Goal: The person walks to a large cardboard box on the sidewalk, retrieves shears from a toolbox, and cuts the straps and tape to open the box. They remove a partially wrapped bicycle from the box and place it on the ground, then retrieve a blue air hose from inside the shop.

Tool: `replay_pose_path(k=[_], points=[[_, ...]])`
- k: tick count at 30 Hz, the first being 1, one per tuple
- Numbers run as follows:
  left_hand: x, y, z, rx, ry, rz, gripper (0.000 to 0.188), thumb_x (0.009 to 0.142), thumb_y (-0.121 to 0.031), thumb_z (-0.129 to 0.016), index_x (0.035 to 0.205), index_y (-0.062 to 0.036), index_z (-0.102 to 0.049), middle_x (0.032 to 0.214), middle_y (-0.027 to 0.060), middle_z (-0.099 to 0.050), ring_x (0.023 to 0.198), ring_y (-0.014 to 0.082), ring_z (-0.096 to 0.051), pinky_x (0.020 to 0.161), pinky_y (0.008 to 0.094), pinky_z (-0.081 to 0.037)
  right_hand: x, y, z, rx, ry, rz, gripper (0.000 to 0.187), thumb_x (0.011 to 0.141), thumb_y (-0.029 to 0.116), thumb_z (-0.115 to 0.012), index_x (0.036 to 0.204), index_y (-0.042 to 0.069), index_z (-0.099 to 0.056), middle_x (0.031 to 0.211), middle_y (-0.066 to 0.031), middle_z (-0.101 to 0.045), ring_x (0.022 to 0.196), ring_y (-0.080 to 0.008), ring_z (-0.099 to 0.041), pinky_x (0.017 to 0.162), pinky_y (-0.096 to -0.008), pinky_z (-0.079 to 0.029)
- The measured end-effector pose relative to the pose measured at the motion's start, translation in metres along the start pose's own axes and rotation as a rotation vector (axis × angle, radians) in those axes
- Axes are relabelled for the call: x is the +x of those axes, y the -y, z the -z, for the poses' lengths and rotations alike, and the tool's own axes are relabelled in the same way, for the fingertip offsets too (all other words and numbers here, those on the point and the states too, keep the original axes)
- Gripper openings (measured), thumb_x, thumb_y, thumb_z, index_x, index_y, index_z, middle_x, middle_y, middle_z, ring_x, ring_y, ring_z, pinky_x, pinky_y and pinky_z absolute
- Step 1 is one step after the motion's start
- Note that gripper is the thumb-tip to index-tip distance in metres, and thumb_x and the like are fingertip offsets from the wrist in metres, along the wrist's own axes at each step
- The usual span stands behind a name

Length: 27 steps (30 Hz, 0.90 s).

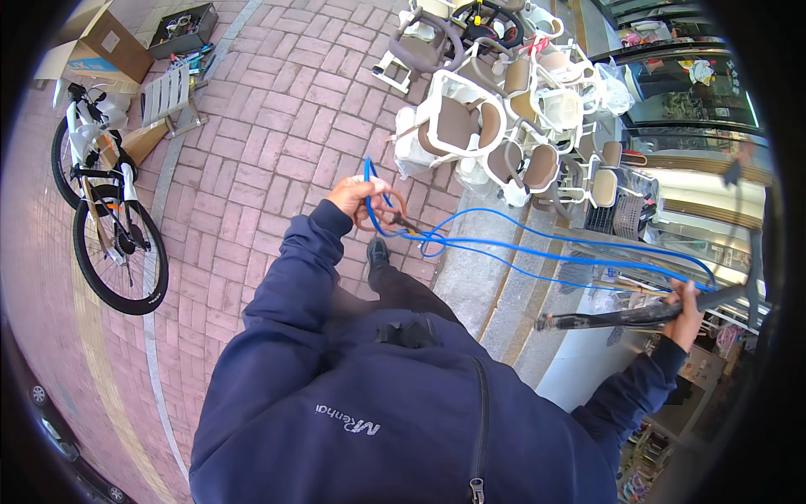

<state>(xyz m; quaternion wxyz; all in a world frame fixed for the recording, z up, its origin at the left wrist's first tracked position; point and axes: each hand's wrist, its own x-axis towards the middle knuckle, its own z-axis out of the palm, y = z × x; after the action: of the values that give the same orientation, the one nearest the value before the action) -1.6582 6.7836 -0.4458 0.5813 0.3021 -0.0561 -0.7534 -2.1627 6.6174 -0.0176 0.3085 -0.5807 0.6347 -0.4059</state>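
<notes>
My left hand (359, 197) is closed around a blue cable (504, 244) and what looks like a pair of scissors with orange-brown handle loops (400, 202). Several strands of the cable stretch rightward and gather in a small tangle beside the scissors. On the far right, my right hand (687, 312) grips a long dark bar (600, 319), partly wrapped in clear plastic. The strands meet the bar at that hand. Whether its fingers also pinch the cable is hard to make out.
Stone steps (487, 277) lie to my right, below a glass shopfront. Stacked child seats (457, 122) stand ahead on the brick paving. At left are a white bicycle (109, 197), a slatted folding stool (170, 99), a cardboard box (105, 46) and a grey tool tray (183, 29).
</notes>
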Motion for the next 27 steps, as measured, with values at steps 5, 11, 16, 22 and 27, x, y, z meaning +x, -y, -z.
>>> replay_pose_path(k=[5, 11, 16, 22, 27], points=[[-0.045, 0.002, -0.047, 0.338, -0.074, 0.119, 0.039, 0.096, -0.014, -0.049, 0.131, 0.0025, -0.053, 0.071, 0.005, -0.062, 0.062, 0.01, -0.057, 0.056, 0.0252, -0.049, 0.015, -0.197, -0.013, -0.694, 0.298, -0.336, 0.032, 0.086, 0.028, -0.07, 0.065, 0.005, -0.061, 0.058, -0.0065, -0.061, 0.046, -0.0155, -0.055, 0.049, -0.0309, -0.044], [-0.077, 0.007, -0.019, 0.217, -0.485, -0.252, 0.032, 0.09, -0.017, -0.058, 0.114, 0.0039, -0.062, 0.07, 0.0041, -0.058, 0.058, 0.0097, -0.05, 0.056, 0.0225, -0.042, -0.055, -0.339, -0.03, -1.079, 0.818, -0.846, 0.039, 0.082, 0.031, -0.071, 0.058, 0.0, -0.064, 0.054, -0.0104, -0.062, 0.048, -0.0213, -0.06, 0.052, -0.0362, -0.047], [-0.103, -0.005, -0.002, 0.466, -0.475, -0.357, 0.029, 0.098, -0.023, -0.051, 0.103, 0.0047, -0.061, 0.058, -0.0004, -0.046, 0.051, 0.0074, -0.04, 0.053, 0.0223, -0.036, -0.109, -0.393, -0.032, -1.332, 1.151, -0.921, 0.036, 0.083, 0.036, -0.069, 0.069, 0.003, -0.069, 0.061, -0.0083, -0.066, 0.057, -0.0212, -0.065, 0.059, -0.0365, -0.05], [-0.123, -0.012, -0.003, 0.713, -0.567, -0.268, 0.03, 0.097, -0.021, -0.052, 0.107, 0.0052, -0.062, 0.062, 0.0023, -0.051, 0.057, 0.0124, -0.058, 0.053, 0.0305, -0.051, -0.111, -0.384, -0.03, -1.335, 1.416, -0.774, 0.04, 0.086, 0.036, -0.066, 0.065, 0.002, -0.067, 0.061, -0.0111, -0.066, 0.054, -0.0218, -0.064, 0.057, -0.0384, -0.048], [-0.118, -0.001, 0.019, 0.691, -0.576, -0.316, 0.031, 0.097, -0.018, -0.051, 0.118, 0.004, -0.059, 0.062, 0.0006, -0.049, 0.056, 0.0111, -0.054, 0.05, 0.0262, -0.047, -0.101, -0.364, -0.047, -0.852, 1.029, -1.097, 0.04, 0.084, 0.032, -0.07, 0.059, 0.003, -0.06, 0.055, -0.0114, -0.06, 0.046, -0.0232, -0.057, 0.046, -0.0378, -0.044]])
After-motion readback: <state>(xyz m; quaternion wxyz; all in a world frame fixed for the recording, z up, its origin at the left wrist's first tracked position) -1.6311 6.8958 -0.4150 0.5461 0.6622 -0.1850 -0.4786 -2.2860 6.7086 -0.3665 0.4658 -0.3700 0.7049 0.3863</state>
